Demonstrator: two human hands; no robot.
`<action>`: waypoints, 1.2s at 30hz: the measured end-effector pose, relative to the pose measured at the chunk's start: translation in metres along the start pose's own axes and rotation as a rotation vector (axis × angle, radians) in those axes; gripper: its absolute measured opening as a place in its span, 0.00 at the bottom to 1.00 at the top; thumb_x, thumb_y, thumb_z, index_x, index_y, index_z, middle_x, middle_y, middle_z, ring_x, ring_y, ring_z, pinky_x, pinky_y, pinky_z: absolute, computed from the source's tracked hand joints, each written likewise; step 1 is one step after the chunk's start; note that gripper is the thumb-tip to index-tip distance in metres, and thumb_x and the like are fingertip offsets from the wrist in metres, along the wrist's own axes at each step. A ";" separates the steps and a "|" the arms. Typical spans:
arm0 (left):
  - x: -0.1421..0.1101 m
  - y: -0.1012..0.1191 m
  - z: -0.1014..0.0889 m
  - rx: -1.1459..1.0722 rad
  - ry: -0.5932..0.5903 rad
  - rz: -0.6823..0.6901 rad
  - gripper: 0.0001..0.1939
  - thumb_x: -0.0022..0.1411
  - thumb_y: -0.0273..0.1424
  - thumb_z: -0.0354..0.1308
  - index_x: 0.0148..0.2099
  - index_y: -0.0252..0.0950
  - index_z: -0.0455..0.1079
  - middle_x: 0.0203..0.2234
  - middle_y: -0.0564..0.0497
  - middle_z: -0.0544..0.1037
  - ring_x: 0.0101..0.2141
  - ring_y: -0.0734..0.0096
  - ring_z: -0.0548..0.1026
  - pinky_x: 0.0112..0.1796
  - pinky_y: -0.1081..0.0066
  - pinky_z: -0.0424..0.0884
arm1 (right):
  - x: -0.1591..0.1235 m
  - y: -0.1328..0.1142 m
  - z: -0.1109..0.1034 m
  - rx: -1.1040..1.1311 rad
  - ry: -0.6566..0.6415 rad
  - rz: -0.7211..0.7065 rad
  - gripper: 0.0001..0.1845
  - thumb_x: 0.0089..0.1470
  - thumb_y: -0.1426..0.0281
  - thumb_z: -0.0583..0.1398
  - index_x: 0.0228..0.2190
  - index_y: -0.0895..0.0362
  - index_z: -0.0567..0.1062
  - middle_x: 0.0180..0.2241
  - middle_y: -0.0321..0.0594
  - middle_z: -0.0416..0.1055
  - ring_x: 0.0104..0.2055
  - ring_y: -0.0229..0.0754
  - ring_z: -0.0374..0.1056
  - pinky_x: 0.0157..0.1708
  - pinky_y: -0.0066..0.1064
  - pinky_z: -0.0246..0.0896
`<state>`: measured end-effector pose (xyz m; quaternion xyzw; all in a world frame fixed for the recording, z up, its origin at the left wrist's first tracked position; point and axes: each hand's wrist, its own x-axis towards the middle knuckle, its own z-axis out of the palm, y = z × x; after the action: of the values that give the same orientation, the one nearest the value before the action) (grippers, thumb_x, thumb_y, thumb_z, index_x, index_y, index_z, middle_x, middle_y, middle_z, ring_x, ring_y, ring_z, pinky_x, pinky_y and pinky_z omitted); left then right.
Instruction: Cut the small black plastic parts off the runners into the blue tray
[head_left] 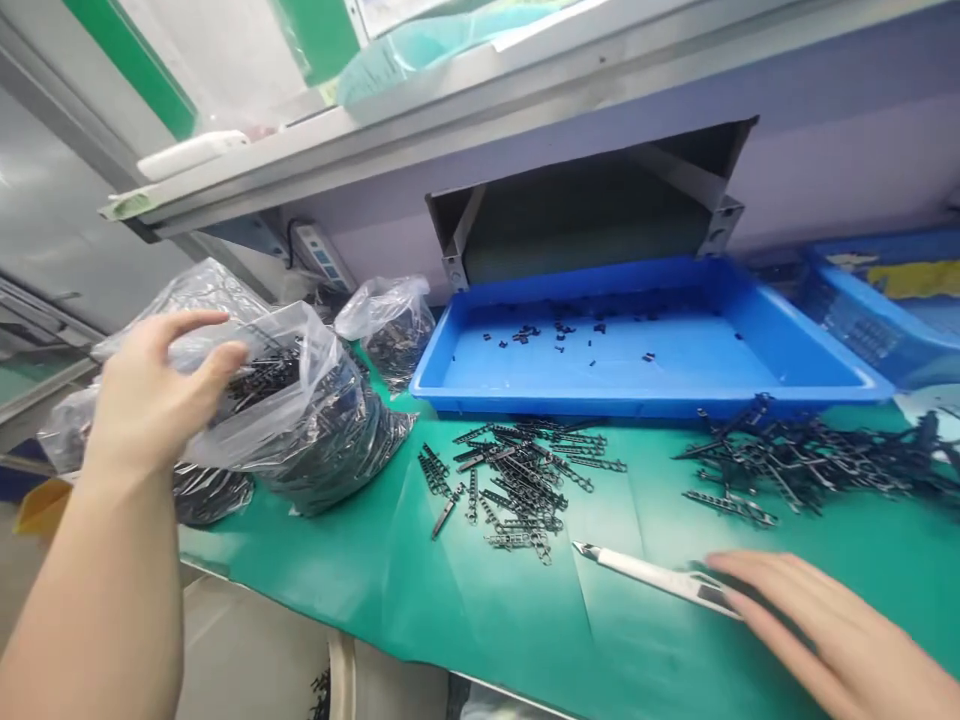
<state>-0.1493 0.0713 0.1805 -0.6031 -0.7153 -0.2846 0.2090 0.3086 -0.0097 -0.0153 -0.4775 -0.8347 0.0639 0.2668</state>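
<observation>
My left hand hangs open in the air with its fingers spread, right beside the mouth of a clear plastic bag packed with black moulded plastic parts. My right hand lies flat and open at the near right of the green mat. Its fingertips reach the end of a white utility knife, whose blade points left. Loose black ladder-shaped plastic strips lie in a heap in front of a blue plastic tray, and another tangled heap lies to the right.
Small black cut pieces are scattered in the tray. Further filled bags stand at the back left of the bench. A blue crate sits at the far right, beneath a metal shelf. A chute opening stands behind the tray.
</observation>
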 end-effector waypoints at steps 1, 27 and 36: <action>-0.015 0.009 0.006 -0.028 0.129 0.111 0.21 0.59 0.42 0.48 0.47 0.33 0.66 0.43 0.48 0.72 0.47 0.57 0.67 0.44 0.56 0.61 | 0.009 -0.009 0.003 0.000 -0.036 -0.023 0.13 0.57 0.60 0.50 0.37 0.50 0.71 0.33 0.38 0.75 0.33 0.41 0.71 0.31 0.30 0.68; -0.212 0.137 0.090 -0.954 -0.880 -0.001 0.04 0.55 0.28 0.56 0.30 0.36 0.62 0.19 0.56 0.68 0.19 0.77 0.65 0.20 0.77 0.61 | 0.064 -0.100 0.039 0.867 -0.381 0.676 0.09 0.53 0.64 0.51 0.29 0.56 0.67 0.20 0.31 0.62 0.24 0.35 0.59 0.26 0.26 0.57; -0.213 0.142 0.082 -1.398 -1.449 -0.748 0.10 0.54 0.35 0.56 0.36 0.34 0.61 0.13 0.57 0.70 0.11 0.82 0.64 0.14 0.83 0.58 | 0.058 -0.091 0.029 0.751 -0.325 0.455 0.14 0.58 0.66 0.46 0.42 0.55 0.66 0.26 0.34 0.68 0.26 0.36 0.64 0.27 0.27 0.61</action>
<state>0.0333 -0.0173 0.0046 -0.3567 -0.4868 -0.2511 -0.7568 0.2016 -0.0064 0.0155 -0.5026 -0.6590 0.4923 0.2660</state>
